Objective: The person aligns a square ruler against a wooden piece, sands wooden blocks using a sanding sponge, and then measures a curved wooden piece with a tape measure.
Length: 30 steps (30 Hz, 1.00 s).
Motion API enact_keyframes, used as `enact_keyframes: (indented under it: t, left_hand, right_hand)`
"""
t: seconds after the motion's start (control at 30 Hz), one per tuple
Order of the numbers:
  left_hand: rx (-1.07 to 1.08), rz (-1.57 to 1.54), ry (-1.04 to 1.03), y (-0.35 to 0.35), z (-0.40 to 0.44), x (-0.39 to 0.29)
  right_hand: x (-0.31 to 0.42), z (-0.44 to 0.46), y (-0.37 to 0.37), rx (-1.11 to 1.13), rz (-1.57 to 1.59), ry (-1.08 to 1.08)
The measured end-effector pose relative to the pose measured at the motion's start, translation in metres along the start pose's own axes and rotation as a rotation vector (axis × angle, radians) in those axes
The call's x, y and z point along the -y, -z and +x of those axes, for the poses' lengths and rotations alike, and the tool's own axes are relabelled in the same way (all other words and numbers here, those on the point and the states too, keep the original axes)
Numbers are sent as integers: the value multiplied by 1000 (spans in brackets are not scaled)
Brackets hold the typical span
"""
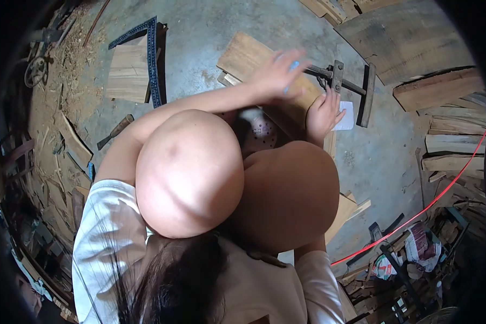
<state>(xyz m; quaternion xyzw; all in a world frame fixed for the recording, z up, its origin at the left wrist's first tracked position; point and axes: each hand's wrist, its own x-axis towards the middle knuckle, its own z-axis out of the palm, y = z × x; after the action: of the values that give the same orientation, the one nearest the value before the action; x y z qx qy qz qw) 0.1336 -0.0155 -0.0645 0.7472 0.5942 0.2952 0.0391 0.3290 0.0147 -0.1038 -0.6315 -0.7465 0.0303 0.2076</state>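
My left hand [275,74] reaches across above a wooden board [247,54] on the floor. Its fingers are smeared by motion; bits of blue show on or between them, too blurred to name. My right hand [323,116] lies at the right end of the board, fingers stretched out and apart, holding nothing. Beside its fingertips is a metal bar clamp [337,75]. A white sheet, perhaps paper [344,116], lies just right of that hand. My bent knees [191,167] hide part of the floor and the near side of the work.
A dark framing square [153,59] rests by a square wooden panel [127,73] at left. A chisel-like tool [115,132] lies nearer. Planks [437,92] are stacked at right, a red cord [443,191] crosses there, and wood shavings [78,48] cover the left floor.
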Motion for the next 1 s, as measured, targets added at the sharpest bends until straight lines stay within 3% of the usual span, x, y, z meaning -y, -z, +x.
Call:
enact_keyframes:
  t: [0.07,0.27,0.47,0.57,0.67,0.77,0.8,0.93,1.0]
  left_hand:
    - [240,215,-157,-6,-7,-8]
    - [43,127,-67,-5,-9,-5]
    - [35,424,243,26,-20,48]
    - [-42,313,419,37,-22,79]
    - [-30,399,356,35,-22,78]
    - [91,389,116,24,-17,48]
    - [158,141,108,19,-11,39]
    - [287,182,-293,1,6,17]
    - [297,159,-318,0,9,16]
  right_hand:
    - [6,1,3,37,-50,18]
    - [7,1,2,-22,-51,20]
    - [5,-1,-2,-87,-84,31]
    - [5,-1,-2,-109,-112,35]
    - [4,-1,-4,-133,-149,58]
    - [2,-1,-10,-147,-149,50]
    - [1,-1,-11,-150,-153,46]
    - [7,0,-2,-126,-150,51]
    - [8,1,1,-97,-145,46]
